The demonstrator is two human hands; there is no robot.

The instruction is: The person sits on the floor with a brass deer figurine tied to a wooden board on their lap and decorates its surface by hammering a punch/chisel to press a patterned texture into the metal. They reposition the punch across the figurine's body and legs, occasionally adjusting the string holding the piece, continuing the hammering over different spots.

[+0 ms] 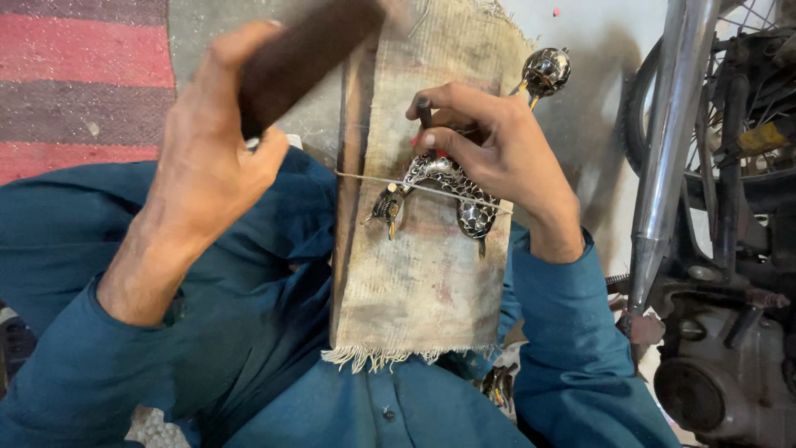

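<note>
Honestly, left hand [207, 149] grips a wooden block [303, 54], right hand [489, 149] pinches a punch [424, 116] on the metal piece [452, 187]; a glancing blow probably hits fingers.

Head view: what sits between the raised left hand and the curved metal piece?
In the head view, the cloth-covered board and its dark wooden edge lie between the left hand and the curved metal piece.

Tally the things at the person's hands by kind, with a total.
Wooden mallet, in the left hand: 1
Punch tool, in the right hand: 1
Metal ornament: 1
Cloth-covered board: 1
String: 1
Total: 5
</note>
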